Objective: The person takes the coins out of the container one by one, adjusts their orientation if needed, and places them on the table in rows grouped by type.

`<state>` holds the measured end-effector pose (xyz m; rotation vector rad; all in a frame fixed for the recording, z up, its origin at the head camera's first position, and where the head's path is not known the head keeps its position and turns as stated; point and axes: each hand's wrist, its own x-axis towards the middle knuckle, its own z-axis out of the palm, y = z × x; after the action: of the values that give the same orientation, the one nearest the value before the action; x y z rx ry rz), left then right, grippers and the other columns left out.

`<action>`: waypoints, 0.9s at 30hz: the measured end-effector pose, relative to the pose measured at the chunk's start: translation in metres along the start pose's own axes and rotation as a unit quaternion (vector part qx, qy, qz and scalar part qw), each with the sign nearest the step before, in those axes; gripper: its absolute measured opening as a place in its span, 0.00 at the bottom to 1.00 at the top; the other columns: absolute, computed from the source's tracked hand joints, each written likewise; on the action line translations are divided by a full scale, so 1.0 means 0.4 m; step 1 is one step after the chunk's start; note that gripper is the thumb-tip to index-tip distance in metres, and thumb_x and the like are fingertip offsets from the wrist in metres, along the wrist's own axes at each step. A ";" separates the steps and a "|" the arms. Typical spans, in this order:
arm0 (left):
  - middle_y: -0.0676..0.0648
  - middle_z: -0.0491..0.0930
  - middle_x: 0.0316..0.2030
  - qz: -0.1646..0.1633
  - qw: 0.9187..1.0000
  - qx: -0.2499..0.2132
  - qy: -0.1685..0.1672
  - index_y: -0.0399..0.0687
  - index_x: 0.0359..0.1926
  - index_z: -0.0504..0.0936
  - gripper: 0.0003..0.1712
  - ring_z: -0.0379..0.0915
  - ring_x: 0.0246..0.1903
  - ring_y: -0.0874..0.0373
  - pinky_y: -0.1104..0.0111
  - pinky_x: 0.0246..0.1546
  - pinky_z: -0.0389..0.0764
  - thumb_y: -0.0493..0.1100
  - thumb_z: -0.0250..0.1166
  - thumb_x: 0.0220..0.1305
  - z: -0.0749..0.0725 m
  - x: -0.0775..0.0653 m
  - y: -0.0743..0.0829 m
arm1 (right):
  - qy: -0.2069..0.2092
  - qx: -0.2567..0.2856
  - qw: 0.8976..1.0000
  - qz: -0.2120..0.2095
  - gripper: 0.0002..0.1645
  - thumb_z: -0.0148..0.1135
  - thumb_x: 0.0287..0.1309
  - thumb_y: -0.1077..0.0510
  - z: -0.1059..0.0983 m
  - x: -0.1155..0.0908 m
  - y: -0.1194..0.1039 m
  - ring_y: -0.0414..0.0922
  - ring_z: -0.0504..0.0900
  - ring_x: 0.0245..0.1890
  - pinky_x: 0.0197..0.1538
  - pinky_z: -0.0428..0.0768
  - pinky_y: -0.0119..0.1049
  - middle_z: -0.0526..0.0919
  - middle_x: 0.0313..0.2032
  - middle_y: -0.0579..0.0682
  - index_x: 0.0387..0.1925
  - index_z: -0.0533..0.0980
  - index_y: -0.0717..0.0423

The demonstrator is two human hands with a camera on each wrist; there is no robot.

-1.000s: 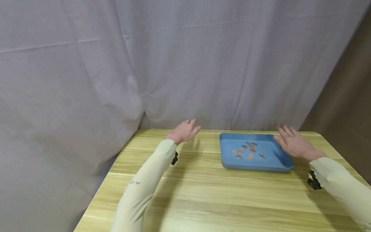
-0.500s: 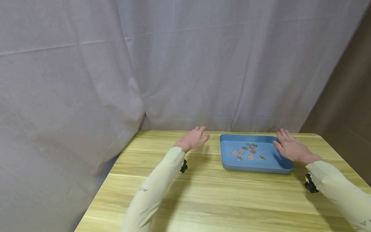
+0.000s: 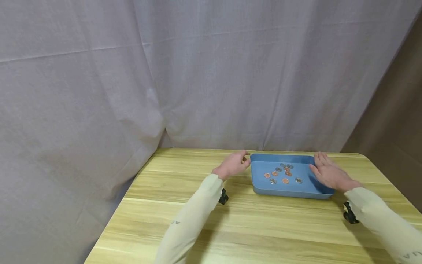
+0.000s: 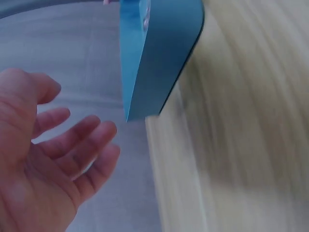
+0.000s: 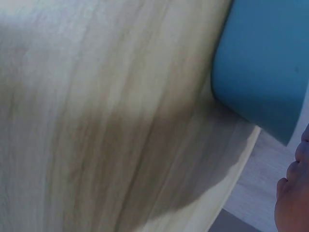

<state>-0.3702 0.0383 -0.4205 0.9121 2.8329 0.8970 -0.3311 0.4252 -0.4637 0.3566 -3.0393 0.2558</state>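
Observation:
A blue rectangular tray (image 3: 293,192) lies on the wooden table, with several copper and silver coins (image 3: 285,180) scattered on its floor. Just off the tray's left side is my left hand (image 3: 232,164), fingers loosely bent and nothing in them. In the left wrist view that left hand (image 4: 53,150) faces the tray's side wall (image 4: 166,53) across a gap. My right hand (image 3: 331,174) is over the tray's right side, fingers fairly straight and overlapping the rim in the head view. Only part of the right hand (image 5: 294,193) shows in the right wrist view, beside the tray's corner (image 5: 260,72).
The wooden table (image 3: 250,227) reaches from the front to a grey curtain (image 3: 211,73) hanging close behind its back edge. A darker brown curtain (image 3: 395,121) hangs at the right. Dark wrist cameras (image 3: 223,197) sit under both sleeves.
My left hand has moved right and slightly nearer, up to the tray's left side, its fingers bending. My right hand has shifted slightly left and down toward the tray's right side. The coins stay put.

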 end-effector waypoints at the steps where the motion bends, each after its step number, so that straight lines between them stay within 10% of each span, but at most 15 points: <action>1: 0.49 0.82 0.47 0.000 1.000 0.002 0.003 0.45 0.66 0.70 0.24 0.77 0.41 0.62 0.71 0.41 0.78 0.49 0.53 0.73 0.008 0.004 0.004 | 0.002 -0.001 1.000 -0.001 0.46 0.30 0.76 0.41 0.003 0.000 0.000 0.72 0.39 0.73 0.71 0.46 0.65 0.40 0.70 0.81 0.69 0.43 0.82; 27: 0.55 0.82 0.38 -0.024 0.999 0.028 -0.026 0.52 0.61 0.74 0.18 0.72 0.29 0.68 0.77 0.30 0.72 0.41 0.54 0.72 0.139 0.042 0.141 | -0.014 -0.011 0.999 0.039 0.41 0.28 0.75 0.46 0.025 -0.024 0.009 0.73 0.41 0.73 0.71 0.43 0.67 0.43 0.71 0.79 0.69 0.46 0.81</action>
<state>-0.3432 0.1134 -0.4342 0.8572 2.8362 0.7805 -0.3231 0.4289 -0.4751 0.2414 -3.0853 0.2241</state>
